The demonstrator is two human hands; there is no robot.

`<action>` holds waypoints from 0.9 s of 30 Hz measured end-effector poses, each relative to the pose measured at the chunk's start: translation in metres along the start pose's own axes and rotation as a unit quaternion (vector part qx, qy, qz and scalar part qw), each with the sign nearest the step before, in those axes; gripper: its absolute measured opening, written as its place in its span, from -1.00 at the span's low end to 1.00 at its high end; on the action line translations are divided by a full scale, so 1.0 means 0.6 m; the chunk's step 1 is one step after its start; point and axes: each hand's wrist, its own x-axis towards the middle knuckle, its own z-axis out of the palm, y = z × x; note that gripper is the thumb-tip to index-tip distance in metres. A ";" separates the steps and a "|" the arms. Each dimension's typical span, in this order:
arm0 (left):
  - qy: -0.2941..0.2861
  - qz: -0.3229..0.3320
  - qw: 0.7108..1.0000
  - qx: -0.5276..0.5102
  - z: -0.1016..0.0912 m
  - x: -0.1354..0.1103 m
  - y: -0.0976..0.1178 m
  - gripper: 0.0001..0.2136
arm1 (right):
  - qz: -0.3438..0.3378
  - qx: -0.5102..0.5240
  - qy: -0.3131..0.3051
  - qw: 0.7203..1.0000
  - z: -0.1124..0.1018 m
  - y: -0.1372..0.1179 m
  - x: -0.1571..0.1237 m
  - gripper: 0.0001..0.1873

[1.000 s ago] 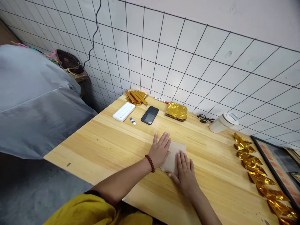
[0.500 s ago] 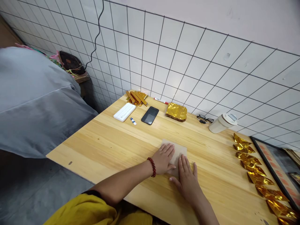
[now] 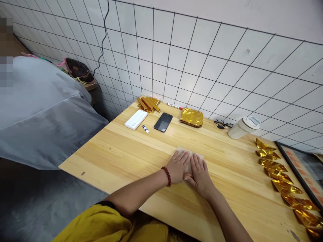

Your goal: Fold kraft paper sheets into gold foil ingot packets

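A thin, pale brownish sheet of paper point(image 3: 188, 167) lies flat on the wooden table point(image 3: 106, 151) in front of me, mostly covered by both hands. My left hand point(image 3: 178, 168), with a dark red bead bracelet at the wrist, rests palm down on its left part, fingers stretched out. Flat on the right part lies my right hand point(image 3: 200, 174), its fingers extended and its thumb close to the left thumb. Neither hand grips anything. What is under the palms is hidden.
Gold foil pouches point(image 3: 191, 117) are stacked near the wall, and folded gold foil pieces point(image 3: 285, 186) line the right side. A phone point(image 3: 163, 122), white power bank point(image 3: 136, 119), glasses point(image 3: 223, 124) and cup point(image 3: 243, 127) stand farther back. A person in grey point(image 3: 50, 111) is at left.
My right hand has slid up the paper, closer to my left hand, and covers more of it. The left hand stays flat on the paper. The view has shifted slightly.
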 end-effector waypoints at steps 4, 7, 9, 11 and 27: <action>-0.001 0.000 1.000 0.004 -0.007 -0.003 0.000 -0.24 | -0.030 -0.009 0.013 0.999 -0.003 0.011 -0.023 0.00; -0.008 0.006 1.000 0.014 -0.010 -0.003 0.000 -0.24 | -0.010 -0.020 0.006 1.000 -0.008 0.024 -0.048 -0.03; -0.012 0.005 1.000 0.016 -0.011 -0.003 -0.001 -0.24 | 0.011 -0.021 -0.010 1.000 -0.016 0.034 -0.058 -0.02; -0.010 0.003 1.000 0.013 -0.011 -0.002 -0.001 -0.24 | 0.034 -0.019 -0.019 0.999 -0.028 0.038 -0.055 -0.05; -0.042 0.015 0.997 0.062 -0.024 -0.021 -0.025 -0.19 | -0.005 -0.036 0.060 0.998 0.010 0.023 -0.019 -0.09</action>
